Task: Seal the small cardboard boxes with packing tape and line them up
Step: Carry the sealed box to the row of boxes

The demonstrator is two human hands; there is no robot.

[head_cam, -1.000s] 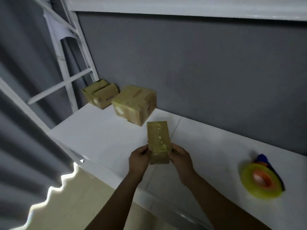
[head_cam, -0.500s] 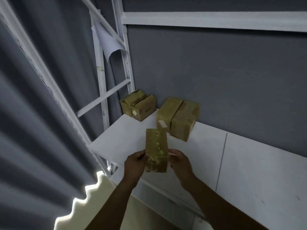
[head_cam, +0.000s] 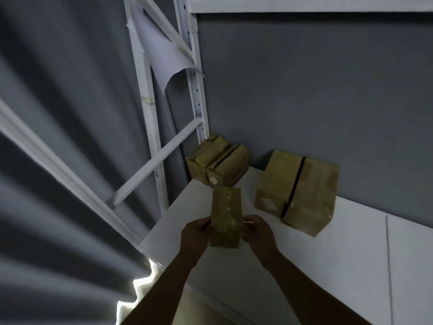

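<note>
Brown cardboard, dull in this poor light: a small narrow box (head_cam: pixel 226 215) is held up over the front part of the white shelf (head_cam: pixel 351 249), clamped between both hands. The left hand (head_cam: pixel 195 235) grips its left side and the right hand (head_cam: pixel 257 233) its right, with the fingertips lost behind the box. Pale glossy patches run along its upper face; I cannot tell whether they are tape.

Further back, a bigger box (head_cam: pixel 297 191) stands on the shelf against the grey wall (head_cam: pixel 328 90), a dark seam down its middle. A third box (head_cam: pixel 218 163), its top crumpled, sits in the corner by the rack upright (head_cam: pixel 199 102). A sheet of paper (head_cam: pixel 164 59) curls off the rack. The curtain (head_cam: pixel 58 160) at left is a blur of folds, and both forearms are cut off by the bottom edge of the view.
</note>
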